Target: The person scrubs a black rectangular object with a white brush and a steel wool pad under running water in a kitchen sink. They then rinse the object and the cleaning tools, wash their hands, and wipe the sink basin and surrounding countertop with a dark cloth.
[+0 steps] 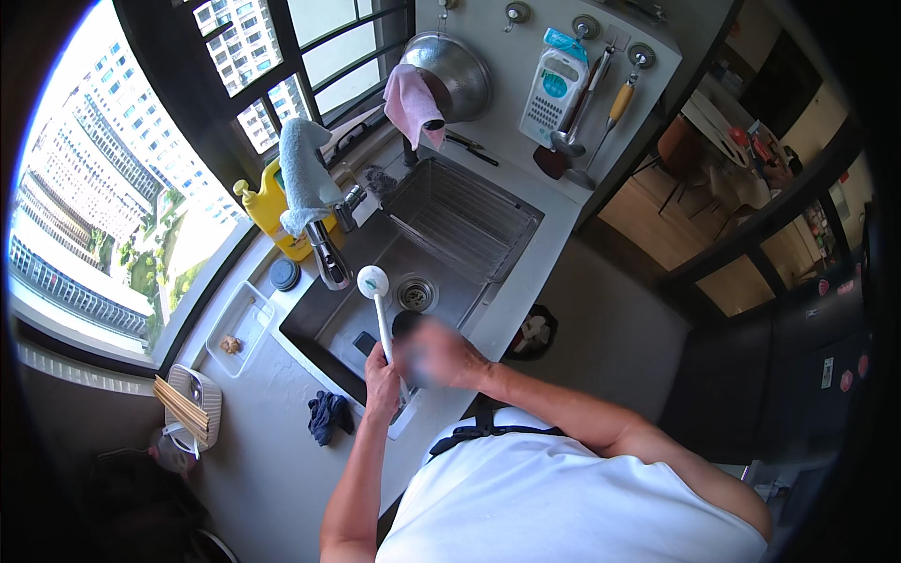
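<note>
My left hand [382, 380], low at the near end of the sink [331, 310], is closed round a long white handle. The handle ends in a round white head [372, 281] with a small green mark, left of the drain strainer [416, 294]. Touching or just beside the handle, my right hand [443, 352] is blurred. A dark rounded thing [407, 324] shows at its fingers; whether the hand holds it cannot be told. A small dark rectangular thing [364, 343] lies in the basin. The chrome faucet [329, 257], draped with a light blue towel [304, 169], hangs over the basin.
A wire drying basket [464, 225] fills the sink's far end. Left of the sink are a yellow pump bottle [271, 211], a dark round lid [284, 274] and a clear tray [243, 324]. A dark cloth [329, 416] lies on the counter. A grater [555, 91] and ladles hang on the wall.
</note>
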A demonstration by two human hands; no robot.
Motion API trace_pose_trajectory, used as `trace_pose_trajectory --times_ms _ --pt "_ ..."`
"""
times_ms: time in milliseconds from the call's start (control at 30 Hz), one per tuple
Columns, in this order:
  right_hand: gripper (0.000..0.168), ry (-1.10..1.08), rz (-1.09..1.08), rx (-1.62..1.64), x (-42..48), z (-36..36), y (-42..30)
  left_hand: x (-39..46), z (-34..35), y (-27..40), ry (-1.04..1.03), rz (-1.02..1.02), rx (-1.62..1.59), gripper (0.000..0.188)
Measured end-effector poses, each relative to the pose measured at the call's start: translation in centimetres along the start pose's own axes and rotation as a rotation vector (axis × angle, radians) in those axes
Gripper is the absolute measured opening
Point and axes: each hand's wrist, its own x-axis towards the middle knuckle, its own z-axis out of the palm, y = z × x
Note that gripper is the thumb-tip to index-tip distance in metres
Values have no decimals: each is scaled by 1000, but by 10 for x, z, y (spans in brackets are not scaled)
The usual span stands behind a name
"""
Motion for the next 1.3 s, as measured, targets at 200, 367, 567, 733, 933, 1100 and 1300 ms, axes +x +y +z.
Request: trace_pose_trajectory --times_ms 200,367,567,733,933,1100,1300 --pt "31 -5 -56 138 10 -5 12 1 1 3 21 30 39 28" --pt "25 45 31 170 23 -33 9 -8 8 14 119 39 141 36" --pt "46 26 425 821 52 -72 28 -27 20 31 179 146 226 44" --pt "40 39 434 1005 76 -78 22 -26 17 36 43 33 -81 41" --pt "41 62 269 982 87 -75 23 -23 12 34 -54 -58 -351 37" --pt "40 142 208 721 85 -84 20 -17 19 29 -85 -63 -386 34" --pt "40 279 -162 185 79 -91 9 -14 25 29 -120 -97 -389 34"
